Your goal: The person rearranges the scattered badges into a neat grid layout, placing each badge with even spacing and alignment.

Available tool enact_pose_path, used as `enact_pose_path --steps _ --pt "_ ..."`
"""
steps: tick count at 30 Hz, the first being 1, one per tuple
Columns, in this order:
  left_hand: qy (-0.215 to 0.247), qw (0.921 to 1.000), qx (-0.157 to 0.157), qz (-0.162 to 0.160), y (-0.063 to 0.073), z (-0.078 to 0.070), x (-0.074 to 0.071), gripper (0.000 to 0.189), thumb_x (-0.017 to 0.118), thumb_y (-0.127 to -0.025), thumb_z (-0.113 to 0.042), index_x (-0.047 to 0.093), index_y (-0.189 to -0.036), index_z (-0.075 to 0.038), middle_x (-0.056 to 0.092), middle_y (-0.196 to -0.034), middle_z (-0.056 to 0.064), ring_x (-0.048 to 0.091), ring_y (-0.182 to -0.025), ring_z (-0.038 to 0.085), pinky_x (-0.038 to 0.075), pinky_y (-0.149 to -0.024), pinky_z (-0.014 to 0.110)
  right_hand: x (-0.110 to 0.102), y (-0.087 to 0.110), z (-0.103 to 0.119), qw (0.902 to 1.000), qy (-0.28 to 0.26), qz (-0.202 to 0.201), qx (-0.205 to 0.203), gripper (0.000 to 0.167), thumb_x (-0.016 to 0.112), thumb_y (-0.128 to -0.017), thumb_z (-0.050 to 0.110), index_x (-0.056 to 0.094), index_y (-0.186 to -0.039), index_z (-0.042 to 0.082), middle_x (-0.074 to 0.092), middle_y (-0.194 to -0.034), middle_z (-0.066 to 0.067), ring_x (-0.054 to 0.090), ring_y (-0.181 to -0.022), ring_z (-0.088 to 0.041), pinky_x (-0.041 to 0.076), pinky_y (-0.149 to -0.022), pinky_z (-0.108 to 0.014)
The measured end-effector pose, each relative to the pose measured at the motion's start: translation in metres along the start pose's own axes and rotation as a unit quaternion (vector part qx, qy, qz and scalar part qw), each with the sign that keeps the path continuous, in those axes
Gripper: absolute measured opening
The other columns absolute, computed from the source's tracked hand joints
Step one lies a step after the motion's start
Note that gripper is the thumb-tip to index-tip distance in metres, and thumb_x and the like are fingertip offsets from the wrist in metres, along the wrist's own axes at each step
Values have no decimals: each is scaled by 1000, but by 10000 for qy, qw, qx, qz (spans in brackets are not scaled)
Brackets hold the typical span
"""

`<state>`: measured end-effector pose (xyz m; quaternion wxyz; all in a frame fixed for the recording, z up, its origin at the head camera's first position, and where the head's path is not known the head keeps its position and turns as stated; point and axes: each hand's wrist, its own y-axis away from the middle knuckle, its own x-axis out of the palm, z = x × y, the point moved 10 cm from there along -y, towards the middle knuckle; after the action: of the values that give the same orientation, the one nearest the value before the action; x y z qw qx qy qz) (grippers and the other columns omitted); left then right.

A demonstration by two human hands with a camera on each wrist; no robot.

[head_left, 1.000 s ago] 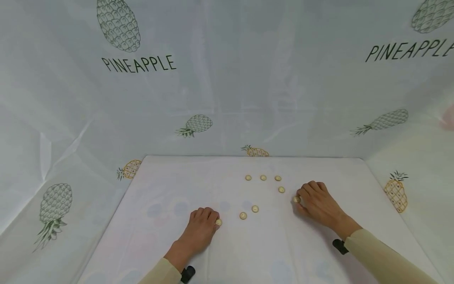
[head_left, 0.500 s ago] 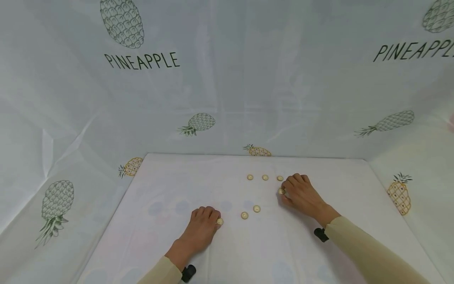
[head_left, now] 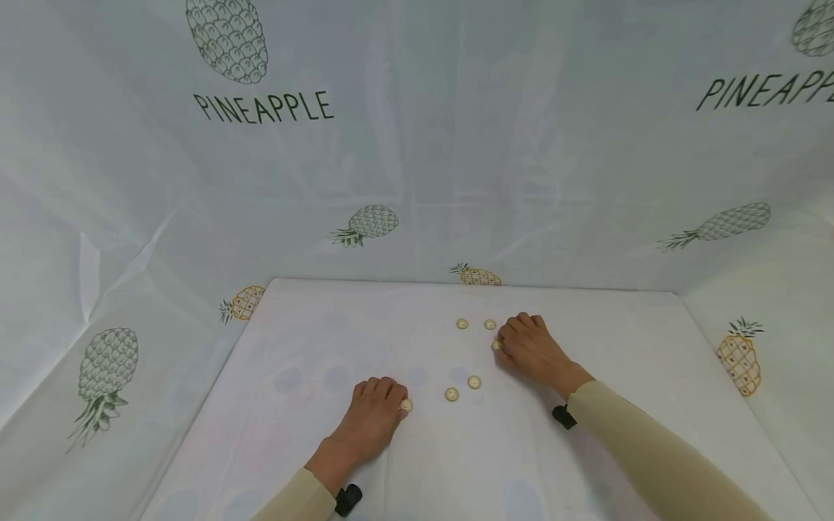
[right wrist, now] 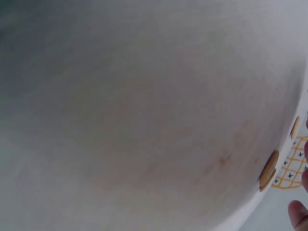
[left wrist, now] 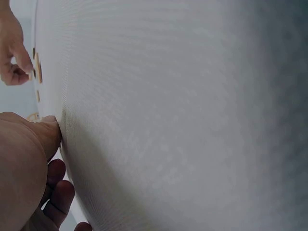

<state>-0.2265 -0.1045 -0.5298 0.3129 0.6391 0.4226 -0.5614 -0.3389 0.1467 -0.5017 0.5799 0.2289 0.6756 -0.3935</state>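
Near the table's middle, my left hand point(head_left: 368, 416) pinches a small round pale wooden disc point(head_left: 406, 405) at its fingertips; in the left wrist view the thumb point(left wrist: 48, 132) lies against the cloth, with the disc hidden. Further back and to the right, my right hand point(head_left: 531, 351) holds another wooden disc point(head_left: 498, 345) between thumb and fingers. Two loose discs, a left one point(head_left: 462, 323) and a right one point(head_left: 490, 325), lie in a row just beyond it. Between the hands lie a nearer disc point(head_left: 452, 394) and a farther disc point(head_left: 474, 382). Marks on the discs are too small to read.
A white cloth covers the table point(head_left: 313, 318), whose far edge meets a hanging pineapple-print sheet point(head_left: 423, 181). Similar sheeting rises at both sides. Dark wrist cameras sit under the left wrist point(head_left: 348, 499) and the right wrist point(head_left: 564, 416).
My right hand has moved left and slightly away, now covering the spot where the row's rightmost disc and the disc below it lay. My left hand has stayed in place, holding its disc.
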Motion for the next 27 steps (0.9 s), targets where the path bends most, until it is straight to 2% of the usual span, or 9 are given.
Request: enact_pose_path --steps 8,27 --pt "5 10000 -14 25 0 0 1 23 70 -104 -31 58 -118 -17 58 -120 2 52 -114 23 44 -102 51 12 -7 1 9999 -11 126 116 17 71 -97 27 69 -98 10 64 -95 -2 51 -94 -24 43 -91 -49" --pt "15 10000 13 -45 -1 -1 -1 22 70 -104 -30 58 -117 -17 59 -119 2 52 -114 23 44 -103 50 11 -6 -2 9982 -184 350 446 19 72 -96 29 67 -96 11 63 -95 -3 49 -93 -25 41 -89 -49"
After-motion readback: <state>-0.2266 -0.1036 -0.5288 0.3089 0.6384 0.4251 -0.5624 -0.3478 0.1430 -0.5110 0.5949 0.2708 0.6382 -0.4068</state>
